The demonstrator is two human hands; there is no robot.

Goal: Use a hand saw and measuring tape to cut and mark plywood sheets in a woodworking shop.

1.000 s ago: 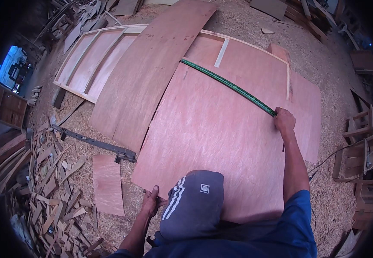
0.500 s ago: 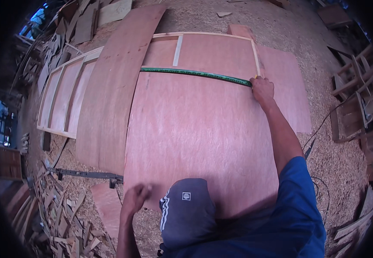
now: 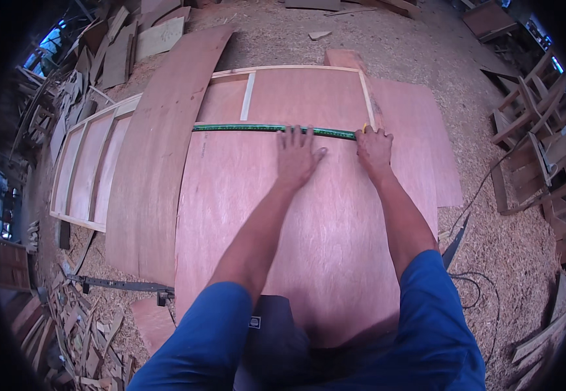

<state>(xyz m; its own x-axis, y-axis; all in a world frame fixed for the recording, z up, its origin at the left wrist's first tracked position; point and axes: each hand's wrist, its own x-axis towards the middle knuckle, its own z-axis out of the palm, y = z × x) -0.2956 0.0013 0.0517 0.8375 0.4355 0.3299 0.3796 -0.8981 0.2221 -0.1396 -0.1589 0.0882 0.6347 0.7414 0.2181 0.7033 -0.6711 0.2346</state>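
sawdusty floor (image 3: 517,241), ply (image 3: 345,218), l fingers (image 3: 289,138) splayed on grn tape (image 3: 237,128), r fingers (image 3: 375,139) gripping it

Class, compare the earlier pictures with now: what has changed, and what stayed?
The left hand came off the near-left edge of the pink rectangular plywood sheet and moved forward and right onto the long green measuring tape. The right hand still holds the tape's right end; the tape still crosses the sheet.

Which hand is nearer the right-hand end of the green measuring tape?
Right. The right hand grips the green tape at that end; the left hand is farther left, fingertips over it partway along.
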